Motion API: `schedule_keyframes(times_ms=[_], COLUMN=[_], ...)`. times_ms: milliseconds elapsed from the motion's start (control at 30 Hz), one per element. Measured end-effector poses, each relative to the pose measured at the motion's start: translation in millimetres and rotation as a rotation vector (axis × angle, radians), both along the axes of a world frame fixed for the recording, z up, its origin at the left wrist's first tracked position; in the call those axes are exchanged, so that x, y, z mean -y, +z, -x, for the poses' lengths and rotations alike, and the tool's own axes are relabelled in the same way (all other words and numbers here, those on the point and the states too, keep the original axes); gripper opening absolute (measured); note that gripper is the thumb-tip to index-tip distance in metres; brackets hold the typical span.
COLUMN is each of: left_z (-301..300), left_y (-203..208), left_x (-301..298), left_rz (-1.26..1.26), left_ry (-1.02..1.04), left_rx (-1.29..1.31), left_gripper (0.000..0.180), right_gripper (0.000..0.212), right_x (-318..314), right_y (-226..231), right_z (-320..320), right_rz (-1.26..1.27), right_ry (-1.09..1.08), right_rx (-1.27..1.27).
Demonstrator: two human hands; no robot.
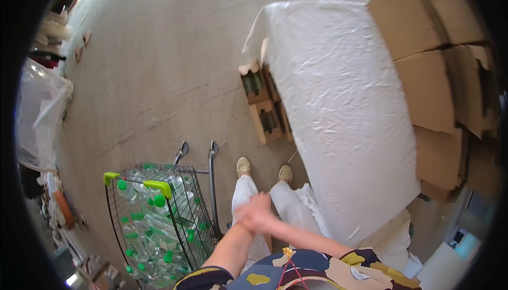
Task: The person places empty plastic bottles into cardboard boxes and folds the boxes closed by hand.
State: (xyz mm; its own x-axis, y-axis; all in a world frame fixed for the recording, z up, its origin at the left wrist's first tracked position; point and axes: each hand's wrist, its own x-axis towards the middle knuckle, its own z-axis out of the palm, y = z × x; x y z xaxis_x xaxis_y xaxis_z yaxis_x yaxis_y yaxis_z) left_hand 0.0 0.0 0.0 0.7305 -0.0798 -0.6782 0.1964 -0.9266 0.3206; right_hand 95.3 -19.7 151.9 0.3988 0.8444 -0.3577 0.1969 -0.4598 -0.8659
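Over concrete flr (159, 89) by wht-sheeted tbl (344, 105), L grip (261, 201), R grip (256, 219) overlap; can't tell if clenched.

The shirt (328, 268) is multicoloured, the trousers (294, 212) pale.

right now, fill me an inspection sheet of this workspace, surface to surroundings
Surface: white-covered table, covering wrinkled
Things: wire cart at the person's left, packed with clear, green-capped bottles
Clutter: cardboard right of the table; small brown boxes along its left
Hands: left hand and right hand overlap, blurred; no held object seen
Cables: nothing seen for certain
Surroundings: grey-brown floor; clear plastic sheeting at far left
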Motion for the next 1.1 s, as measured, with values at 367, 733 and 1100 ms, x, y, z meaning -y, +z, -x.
schedule_keyframes(times_ms=[367, 733, 1100], left_z=[-24, -68, -59], left_y=[172, 259, 317], left_x=[81, 84, 128], left_rz=[0.149, 0.171, 0.243], left_ry=[-0.094, -0.123, -0.263], left_rx=[0.192, 0.280, 0.375], left_gripper=[0.019, 0.019, 0.024], right_gripper=[0.033, 0.021, 0.018], right_x=[34, 83, 79], right_y=[210, 222, 328], right_z=[35, 33, 82], right_rz=[-0.498, -0.706, -0.836], right_ry=[0.421, 0.098, 0.146], right_rx=[-0.750, -0.695, -0.174])
